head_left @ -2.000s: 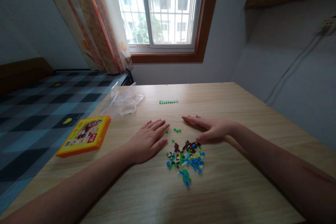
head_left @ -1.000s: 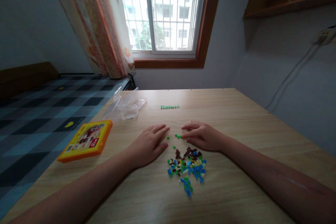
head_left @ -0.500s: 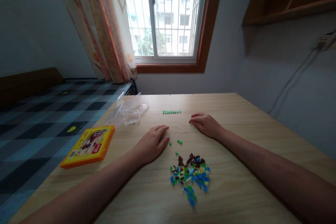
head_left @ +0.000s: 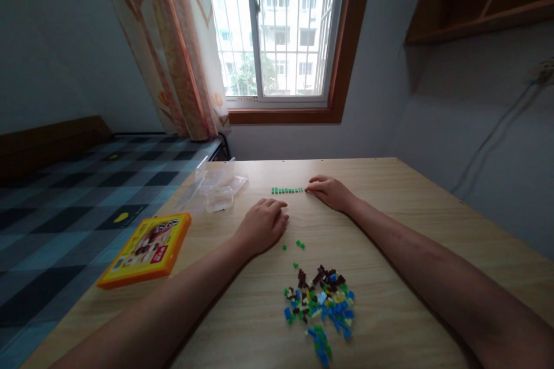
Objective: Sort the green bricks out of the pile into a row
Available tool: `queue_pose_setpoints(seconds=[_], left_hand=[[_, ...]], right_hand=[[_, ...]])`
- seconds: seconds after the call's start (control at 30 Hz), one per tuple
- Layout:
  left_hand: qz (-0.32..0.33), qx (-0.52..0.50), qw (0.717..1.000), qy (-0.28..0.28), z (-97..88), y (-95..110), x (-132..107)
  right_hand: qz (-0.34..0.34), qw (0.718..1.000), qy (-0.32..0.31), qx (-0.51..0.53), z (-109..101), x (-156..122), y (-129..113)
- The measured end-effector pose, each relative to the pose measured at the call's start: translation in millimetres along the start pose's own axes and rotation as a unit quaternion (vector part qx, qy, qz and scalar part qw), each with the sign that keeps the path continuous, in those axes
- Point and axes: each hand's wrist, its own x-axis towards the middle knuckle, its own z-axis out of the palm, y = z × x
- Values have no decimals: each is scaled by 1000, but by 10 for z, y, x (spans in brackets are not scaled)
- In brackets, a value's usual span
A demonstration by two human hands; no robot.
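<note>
Past the middle of the table, a row of small green bricks (head_left: 287,190) runs from left to right. At its right end is my right hand (head_left: 328,191), fingers pinched together on a small brick that barely shows at the tips. My left hand (head_left: 263,223) rests on the tabletop, nearer to me and below the row. Its fingers are loosely bent, with the thumb apart and nothing seen in them. Several loose green bricks (head_left: 300,244) lie just right of it. Closer to me is a mixed pile of blue, brown, green, yellow and white bricks (head_left: 322,300).
An orange-yellow box (head_left: 145,251) with a printed lid lies at the table's left edge. Behind it stand clear plastic containers (head_left: 220,198). A bed with a checked cover (head_left: 52,196) adjoins on the left. The wooden table (head_left: 389,311) ends before the window wall.
My right hand has moved forward and left to the right end of the green row. My left hand has shifted slightly right. The whole view has tilted up a little.
</note>
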Motion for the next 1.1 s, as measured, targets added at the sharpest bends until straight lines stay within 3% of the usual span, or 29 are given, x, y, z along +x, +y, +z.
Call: queue_pose_setpoints(seconds=[0.47,0.8,1.1], left_hand=[[3,-11,1000,-14,-5,-21,-23],[2,-4,1000,-20,-18,-10,-28],[12,8,1000,-17,12,-32,-34]], right_hand=[[39,997,4,-59,35,-18,-107],[51,998,14,-39,26,-41,-124],[73,994,-11,-86,47,-37,-151]])
